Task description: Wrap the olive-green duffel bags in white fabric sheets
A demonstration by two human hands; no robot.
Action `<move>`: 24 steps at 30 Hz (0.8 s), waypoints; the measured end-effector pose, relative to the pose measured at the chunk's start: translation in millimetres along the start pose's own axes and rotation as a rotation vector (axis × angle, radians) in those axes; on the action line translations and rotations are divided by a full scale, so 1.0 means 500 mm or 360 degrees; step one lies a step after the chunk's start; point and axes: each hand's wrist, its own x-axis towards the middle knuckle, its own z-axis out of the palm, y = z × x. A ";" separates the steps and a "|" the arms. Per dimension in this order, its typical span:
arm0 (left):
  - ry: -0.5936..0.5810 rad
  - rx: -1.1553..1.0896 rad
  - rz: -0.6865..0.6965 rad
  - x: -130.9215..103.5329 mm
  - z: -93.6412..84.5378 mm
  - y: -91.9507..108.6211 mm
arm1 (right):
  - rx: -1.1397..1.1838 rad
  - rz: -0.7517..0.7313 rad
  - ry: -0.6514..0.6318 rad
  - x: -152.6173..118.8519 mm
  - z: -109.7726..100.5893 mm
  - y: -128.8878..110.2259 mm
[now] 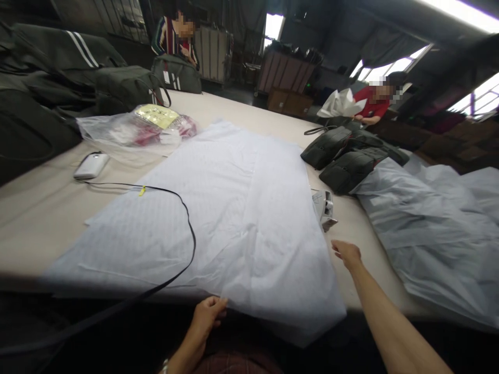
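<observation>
I'm prob. on the edge-handling step: L hand (210, 310) pinching near edge of white sheet (230, 208), R hand (348, 253) just beside it, can't tell if closed; next calls for light, even tension.

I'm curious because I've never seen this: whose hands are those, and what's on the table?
No robot here: it's a person, bare-handed. One camera, worn on that person's head, looks forward and down. On the pale table lie a thin white sheet, dark, white-striped bags, a clear plastic bag with a yellow label, and a white rectangular device with a black cord. The left hand pinches the sheet's near edge. The right hand curls beside it; I can't tell whether it holds anything.
</observation>
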 end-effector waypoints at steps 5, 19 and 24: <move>-0.0083 -0.0019 0.0017 0.023 0.000 -0.007 | -0.0042 -0.0131 -0.0495 -0.197 0.090 -0.006; -0.0280 -0.0015 0.0056 0.027 0.000 0.001 | -0.0770 -0.0616 -0.1434 -0.486 0.400 0.026; -0.0320 0.0071 0.0109 0.032 -0.002 -0.006 | -0.0991 -0.0622 -0.1353 -0.466 0.420 0.021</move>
